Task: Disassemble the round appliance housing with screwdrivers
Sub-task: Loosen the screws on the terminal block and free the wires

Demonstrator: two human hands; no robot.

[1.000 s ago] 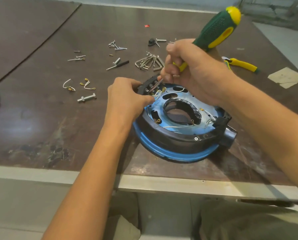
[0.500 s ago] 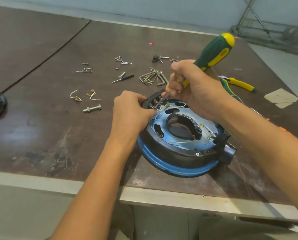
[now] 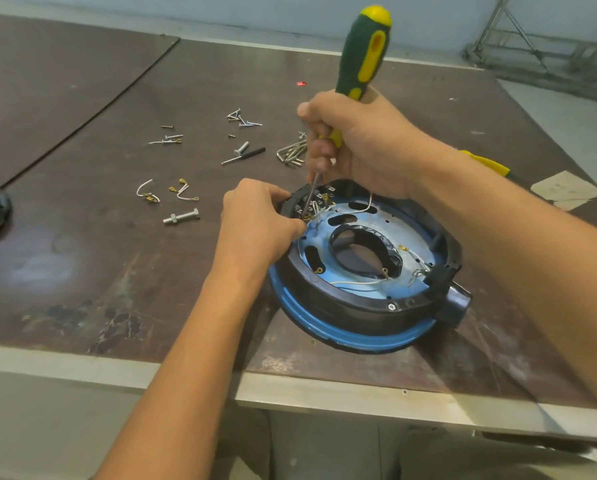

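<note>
Right grip (image 3: 362, 143), closed round the screwdriver (image 3: 364, 53), is swinging it from tilted to near upright, probably seating on a terminal screw; left grip (image 3: 255, 223) is clutching the rim of the housing (image 3: 359, 306) on the tabletop (image 3: 117, 271).

Standing here, all I can see of the person is two hands and two forearms. The left hand (image 3: 255, 223) and the right hand (image 3: 362, 147) are both bare. The left forearm (image 3: 200, 341) is uncovered along all of its visible length, from the wrist down to the bottom edge of the view. The right forearm (image 3: 518, 244) is just as bare, from the wrist out to the right edge. On the right hand's fingers (image 3: 319, 152) the one nail I can make out looks cut short. At the very bottom right a dull grey-green patch (image 3: 504, 462) could be trousers, but it is too blurred to tell.
</note>
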